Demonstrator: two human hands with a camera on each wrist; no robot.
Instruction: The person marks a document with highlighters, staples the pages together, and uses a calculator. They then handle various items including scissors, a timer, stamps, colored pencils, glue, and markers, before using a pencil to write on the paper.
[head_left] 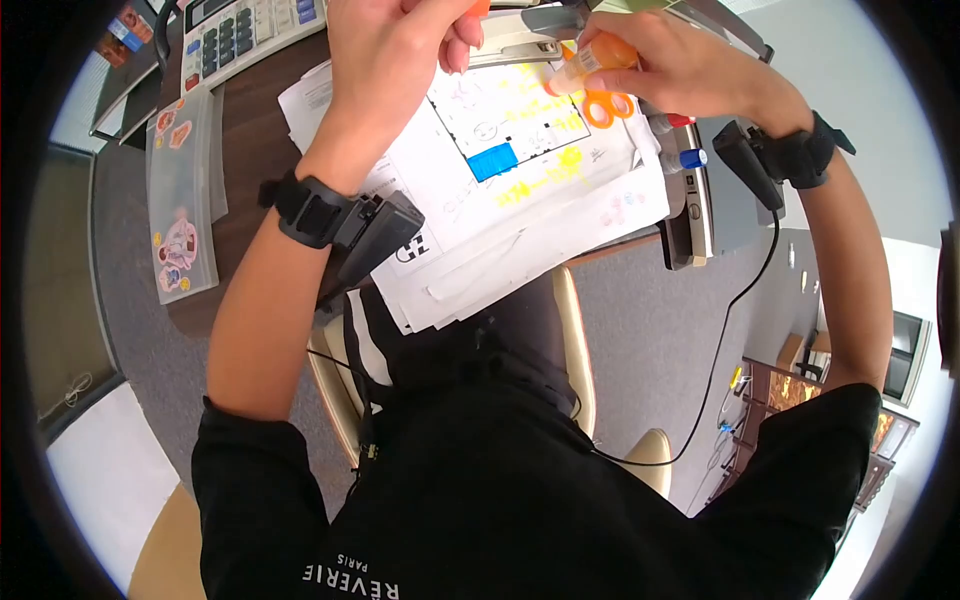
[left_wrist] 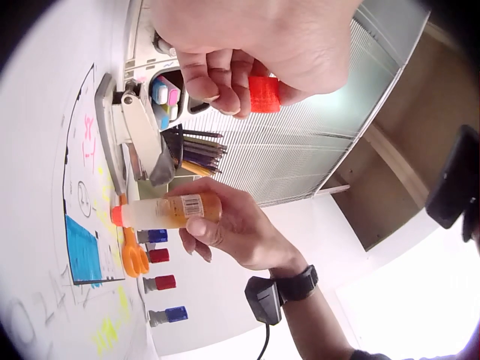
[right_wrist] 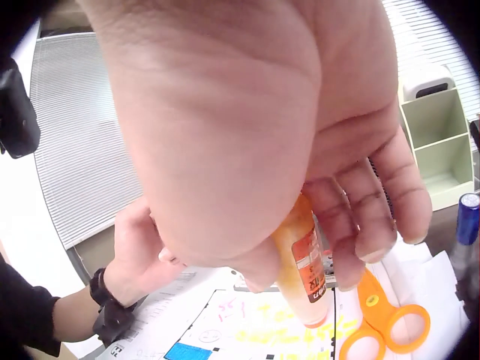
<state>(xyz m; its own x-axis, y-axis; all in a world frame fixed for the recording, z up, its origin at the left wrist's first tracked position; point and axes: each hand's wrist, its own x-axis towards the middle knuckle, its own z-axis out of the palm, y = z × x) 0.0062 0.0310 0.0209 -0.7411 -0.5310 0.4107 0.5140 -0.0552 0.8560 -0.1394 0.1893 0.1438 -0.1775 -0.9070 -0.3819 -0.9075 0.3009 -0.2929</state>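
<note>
My right hand [head_left: 690, 75] grips a clear bottle of amber liquid glue [left_wrist: 180, 211], its orange tip pointing down at the printed sheet [head_left: 545, 225]; whether the tip touches the paper I cannot tell. Between its fingers my left hand [left_wrist: 262, 45] pinches a red-orange cap [left_wrist: 264, 94], held above the desk. The sheet bears a floor plan with a blue block [head_left: 492, 162] and yellow marker writing. Orange-handled scissors [right_wrist: 386, 324] lie beside the bottle, and a stapler [left_wrist: 124, 131] sits at the sheet's far edge.
A calculator [head_left: 240, 45] and a clear stickered folder [head_left: 185, 200] lie at the left. Markers with red and blue caps [head_left: 692, 158] are at the right, near a dark laptop-like device [head_left: 698, 215]. Coloured pencils [left_wrist: 201, 152] stand behind the stapler. A chair [head_left: 578, 350] is below.
</note>
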